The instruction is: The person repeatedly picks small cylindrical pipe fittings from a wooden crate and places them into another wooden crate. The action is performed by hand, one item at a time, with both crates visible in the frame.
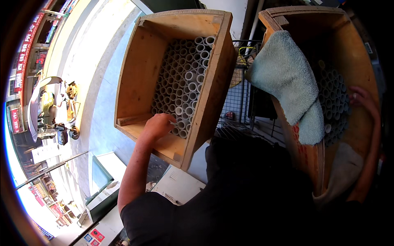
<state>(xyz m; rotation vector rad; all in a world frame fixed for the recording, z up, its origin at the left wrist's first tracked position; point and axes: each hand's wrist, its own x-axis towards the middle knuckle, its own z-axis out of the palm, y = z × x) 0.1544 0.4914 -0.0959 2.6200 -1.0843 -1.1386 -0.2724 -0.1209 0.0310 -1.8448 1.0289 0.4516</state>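
Note:
Pale plastic tubes [176, 82] stand on end, packed tightly in the left wooden box [141, 78]; a few stick up above the others. My left hand [159, 125] reaches over this box's near side, its fingers curled at the nearest tubes. Their tips are partly hidden, and whatever they hold cannot be made out. In the shadowed right wooden box [363, 53], more tubes [332, 92] are bunched together. My right hand [361, 97] is beside their right edge, fingers somewhat apart, with nothing visible in them.
A blue-grey towel [287, 78] hangs over the right box's left wall. Another pale cloth [344, 166] lies at that box's near end. Between the boxes is a black wire rack [242, 94]. A white surface [176, 184] lies below the left box; a street with a parked three-wheeler [55, 108] is at left.

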